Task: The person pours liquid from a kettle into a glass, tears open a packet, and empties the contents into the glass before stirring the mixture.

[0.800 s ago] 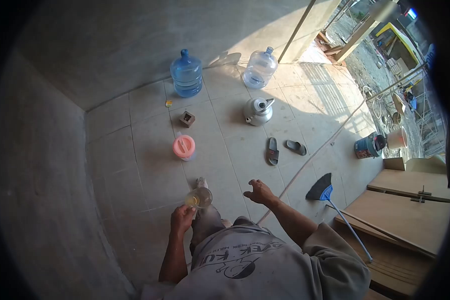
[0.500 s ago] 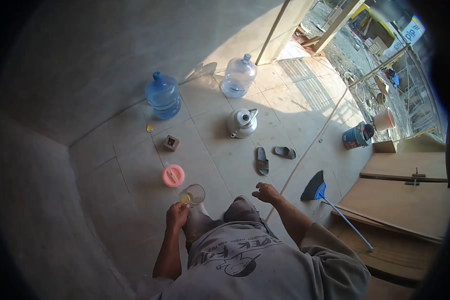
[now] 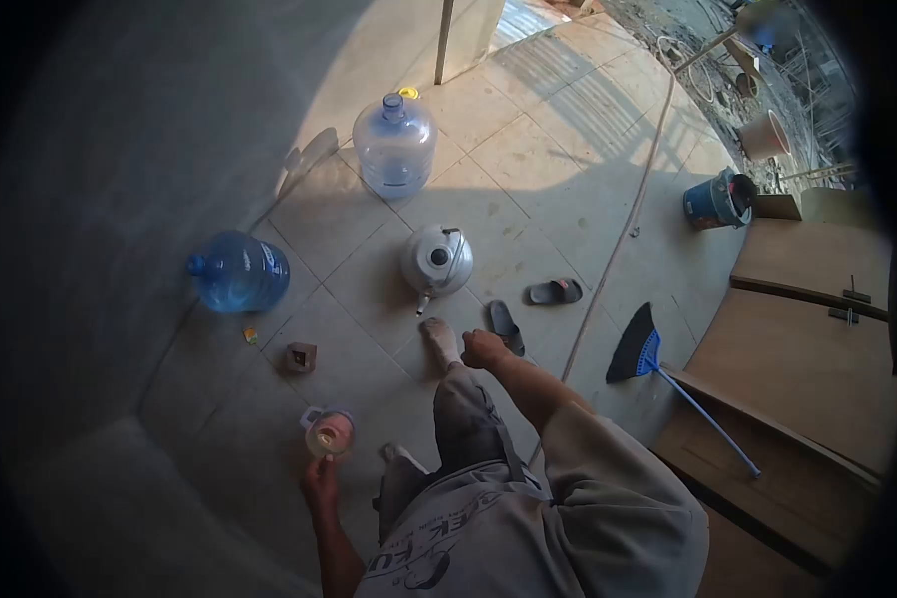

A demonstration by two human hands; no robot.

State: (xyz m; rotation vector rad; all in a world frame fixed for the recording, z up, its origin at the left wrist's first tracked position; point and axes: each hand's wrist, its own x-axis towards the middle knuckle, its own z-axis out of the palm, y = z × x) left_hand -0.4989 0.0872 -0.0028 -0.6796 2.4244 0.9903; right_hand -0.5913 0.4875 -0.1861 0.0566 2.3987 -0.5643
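Observation:
My left hand (image 3: 321, 483) is closed on the handle of a clear mug (image 3: 326, 439), low in the view. A little yellowish stuff shows in the mug. Behind it, a pink lid (image 3: 340, 427) on a translucent container is partly covered by the mug. My right hand (image 3: 483, 349) hangs in front of me with its fingers curled and nothing visible in them. From my viewpoint it overlaps one dark slipper (image 3: 505, 324) and is near my bare foot. Just beyond stands a silver kettle (image 3: 438, 261), its spout turned towards me.
A blue water jug (image 3: 239, 272) and a clear water jug (image 3: 395, 149) stand along the wall. A small brown block (image 3: 301, 358) and a colourful packet (image 3: 250, 335) lie on the tiles. At right are a broom (image 3: 638, 349), a bucket (image 3: 715, 202) and a wooden cabinet (image 3: 807, 349).
I have stepped forward, one foot now near the kettle, and my view has turned. The mug in my left hand now overlaps the pink lid. My right hand's fingers have curled in.

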